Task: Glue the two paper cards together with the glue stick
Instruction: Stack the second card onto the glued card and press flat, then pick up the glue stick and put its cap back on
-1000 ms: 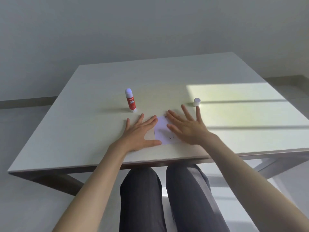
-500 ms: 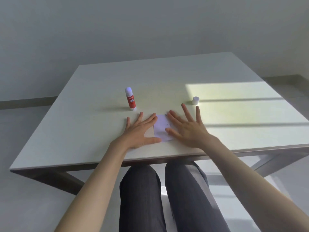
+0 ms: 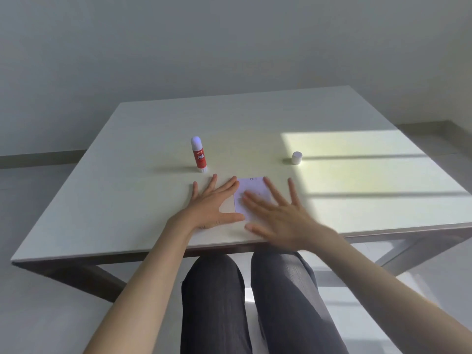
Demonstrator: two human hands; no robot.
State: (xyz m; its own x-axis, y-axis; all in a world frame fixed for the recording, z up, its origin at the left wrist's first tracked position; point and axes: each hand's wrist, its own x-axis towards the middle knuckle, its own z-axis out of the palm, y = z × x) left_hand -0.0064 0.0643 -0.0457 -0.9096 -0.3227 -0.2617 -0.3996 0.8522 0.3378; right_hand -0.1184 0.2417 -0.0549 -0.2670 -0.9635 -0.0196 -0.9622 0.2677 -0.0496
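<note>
A white paper card (image 3: 251, 191) lies flat near the table's front edge; only one card outline shows, so a second one beneath it cannot be told apart. My left hand (image 3: 210, 206) rests flat on the table at the card's left side, fingers spread, thumb touching the card's near left corner. My right hand (image 3: 277, 214) is flat and blurred over the card's near right part, fingers apart. The red glue stick (image 3: 198, 155) stands upright, uncapped, behind my left hand. Its white cap (image 3: 296, 157) sits apart at the right.
The pale table (image 3: 127, 175) has a sunlit patch (image 3: 357, 169) on its right side. Its front edge runs just under my wrists. My legs in dark trousers (image 3: 255, 302) are below the table. A plain wall stands behind.
My right hand has slid back toward me across the card, uncovering the card's far part. My left hand has stayed in place beside the card.
</note>
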